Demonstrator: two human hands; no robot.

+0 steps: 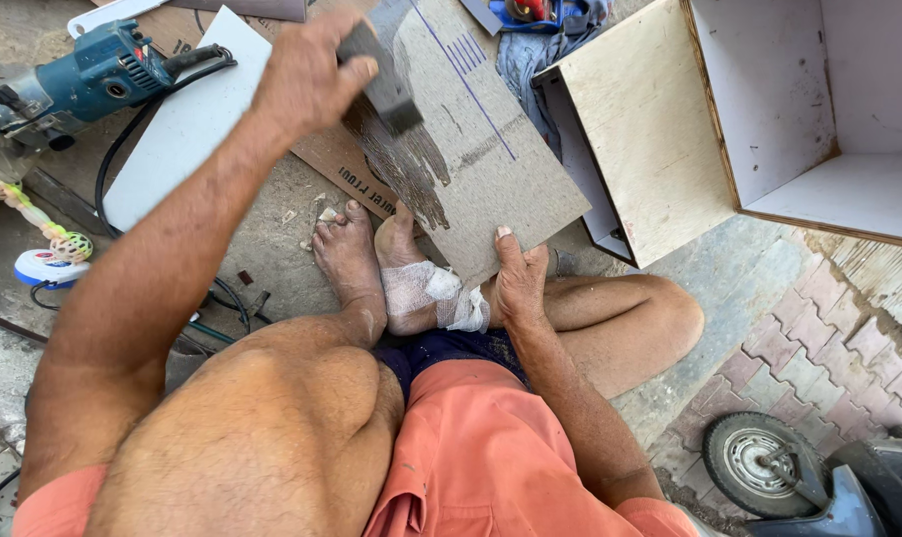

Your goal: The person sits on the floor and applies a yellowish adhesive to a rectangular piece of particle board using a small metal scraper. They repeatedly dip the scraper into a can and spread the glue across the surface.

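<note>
Grey board (pixel 491 149) lies flat on ground ahead of feet, long axis running from near-R corner away to upper L. L hand (pixel 307 75) clenched on dark spreader block (pixel 383 85), pressed onto board's far L part, at wet dark smear (pixel 401 169). R hand (pixel 519 280) flat, fingers pinning near edge, grasping nothing. Blue power tool (pixel 83 80) well apart, L.
</note>
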